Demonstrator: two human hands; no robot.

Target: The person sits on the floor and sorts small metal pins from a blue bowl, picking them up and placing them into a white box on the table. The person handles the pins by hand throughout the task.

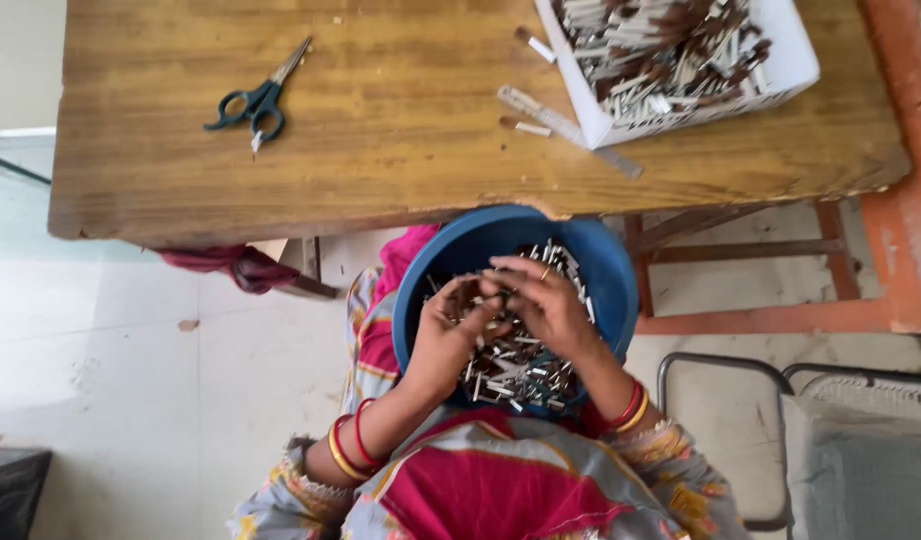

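Small stick pieces, pale w/ dark ends, lie heaped every which way in the blue bowl on the person's lap, so no shared long axis; each bit points its own way. The piece being worked sits at the top of the heap, roughly mid-bowl, right where both sets of fingertips meet; it's too small & too covered to tell which way its length runs. Left hand comes in from the lower left, fingers curled narrow & pinched toward the meeting point, seemingly on a piece or two, though what exactly is in the pinch can't be made out. Right hand comes over from the right & sits slightly higher, fingers bent down over the same spot, touching the left fingertips or just beside them; looks like a narrow grip too, contents hidden. Neither hand is clearly nearer: the piece lies betw. them, the right on top, the left underneath/beside. Both wrists carry red & gold bangles. Outward: bowl rim tucks just under the edge of the wooden table. On the table, a white box full of similar sticks at upper right, a clear ruler & two loose sticks beside it, green-handled scissors well apart at left.
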